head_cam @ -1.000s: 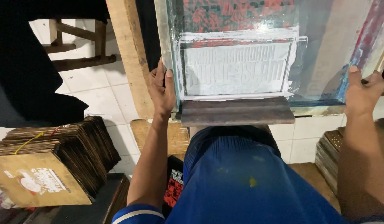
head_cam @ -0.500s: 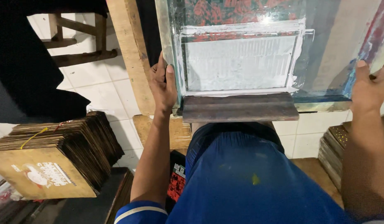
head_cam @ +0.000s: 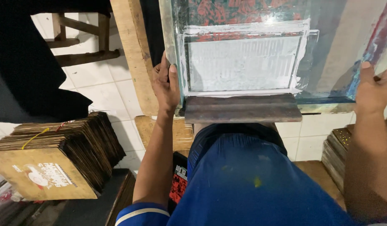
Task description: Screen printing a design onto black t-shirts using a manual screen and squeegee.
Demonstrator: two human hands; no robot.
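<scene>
1. The left hand grips the left edge of the screen frame; its fingers are wrapped around the frame's side rail, with the thumb lying along the inner edge.
2. The right hand rests at the frame's right edge, thumb up. Its fingers are cut off by the picture's border, so I cannot tell whether they are clenched on the rail.
3. The frame lies flat between the two hands, straight ahead of the person, over a wooden plank that runs along its left side.
4. Inside the frame, a pale rectangular patch bordered with white tape sits on the mesh. Beyond it the mesh shows a red and dark pattern.
5. A squeegee, a long dark wooden bar, lies across the frame's near edge, just below the pale patch and between the hands. Neither hand touches it.
6. Blue shorts fill the lower middle of the view.
7. A stack of brown card sheets stands on the left, with a yellow band over its top; it is well apart from the left hand.
8. A second, smaller stack sits at the lower right, near the right forearm.
9. The floor is white tile, and a wooden stool stands at the upper left.
</scene>
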